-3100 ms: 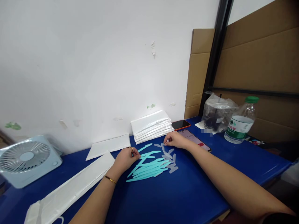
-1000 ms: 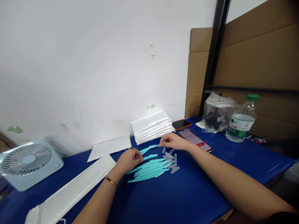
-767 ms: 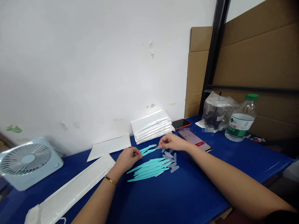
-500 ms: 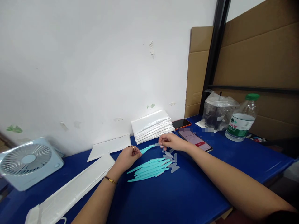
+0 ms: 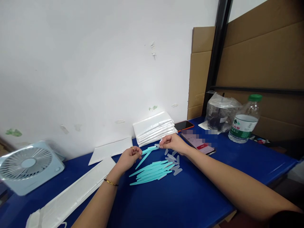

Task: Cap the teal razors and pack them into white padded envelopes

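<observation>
Between my two hands is a slim turquoise eyebrow razor (image 5: 148,149). My left hand (image 5: 130,157) pinches its handle end between thumb and fingers. At its other end, the fingers of my right hand (image 5: 173,143) are closed on a small translucent blade cap (image 5: 157,146). A second turquoise razor (image 5: 142,161) slants down and left just below the held one; whether it is also gripped I cannot tell. On the table nearer me lies a pile of turquoise razors (image 5: 152,171), with several loose translucent caps (image 5: 177,171) to its right.
White padded mailers (image 5: 153,126) are stacked against the wall. Flat white packets (image 5: 76,186) lie at the left beside a blue fan (image 5: 29,166). To the right are a lit phone (image 5: 198,144), a dark phone (image 5: 184,125), a bagged cup (image 5: 219,114) and a water bottle (image 5: 244,122).
Both hands have shifted slightly left with the razor and cap. A second razor now shows slanting below the held one. The pile and loose caps look the same.
</observation>
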A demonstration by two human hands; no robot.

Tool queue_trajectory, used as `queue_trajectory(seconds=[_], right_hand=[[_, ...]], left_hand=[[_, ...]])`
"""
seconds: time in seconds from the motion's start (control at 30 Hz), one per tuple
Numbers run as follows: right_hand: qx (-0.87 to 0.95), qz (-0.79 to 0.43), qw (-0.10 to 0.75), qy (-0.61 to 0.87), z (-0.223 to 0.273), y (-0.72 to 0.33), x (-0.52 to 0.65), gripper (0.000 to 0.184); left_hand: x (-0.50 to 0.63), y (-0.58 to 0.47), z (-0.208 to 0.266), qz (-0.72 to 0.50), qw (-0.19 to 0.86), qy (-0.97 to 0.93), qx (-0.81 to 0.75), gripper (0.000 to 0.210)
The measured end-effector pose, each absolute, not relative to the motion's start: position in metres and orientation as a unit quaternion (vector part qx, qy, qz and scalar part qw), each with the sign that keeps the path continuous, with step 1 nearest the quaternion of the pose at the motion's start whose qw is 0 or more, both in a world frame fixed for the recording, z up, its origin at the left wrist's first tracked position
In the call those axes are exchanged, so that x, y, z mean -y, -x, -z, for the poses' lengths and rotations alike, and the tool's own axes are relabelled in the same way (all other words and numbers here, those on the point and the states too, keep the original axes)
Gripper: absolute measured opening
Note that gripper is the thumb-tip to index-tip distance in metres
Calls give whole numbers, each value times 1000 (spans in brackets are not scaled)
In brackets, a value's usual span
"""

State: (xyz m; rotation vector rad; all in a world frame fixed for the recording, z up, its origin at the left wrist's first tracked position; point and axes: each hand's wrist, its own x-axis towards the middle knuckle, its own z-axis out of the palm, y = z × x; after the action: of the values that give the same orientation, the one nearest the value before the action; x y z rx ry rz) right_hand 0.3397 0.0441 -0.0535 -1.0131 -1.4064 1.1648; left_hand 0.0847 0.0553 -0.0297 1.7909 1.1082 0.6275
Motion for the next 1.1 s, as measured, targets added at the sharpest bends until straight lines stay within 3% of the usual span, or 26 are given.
queue_trajectory(seconds=[0.33, 0.47, 0.6, 0.73, 0.87, 0.97, 1.1], right_hand=[[633, -459, 484, 392, 52, -327, -40, 23], [690, -387, 442, 422, 55, -330, -44, 17], [801, -209, 336, 449, 44, -348, -44, 14], [857, -152, 210, 446, 34, -363, -40, 13], [845, -149, 174, 483, 36, -362, -38, 7], [829, -166, 195, 497, 39, -359, -38, 14], [782, -257, 307, 478, 39, -358, -39, 19]], left_hand=[[-51, -93, 32, -233, 442, -743, -445, 27], [-50, -96, 40, -245, 293, -802, -459, 24], [-49, -95, 37, -242, 144, -837, -469, 28], [-44, -95, 31, -104, 237, -868, -425, 25], [-39, -97, 30, -46, 268, -857, -438, 27], [-38, -98, 32, -51, 268, -848, -455, 27], [-40, -99, 31, -130, 297, -832, -450, 26]])
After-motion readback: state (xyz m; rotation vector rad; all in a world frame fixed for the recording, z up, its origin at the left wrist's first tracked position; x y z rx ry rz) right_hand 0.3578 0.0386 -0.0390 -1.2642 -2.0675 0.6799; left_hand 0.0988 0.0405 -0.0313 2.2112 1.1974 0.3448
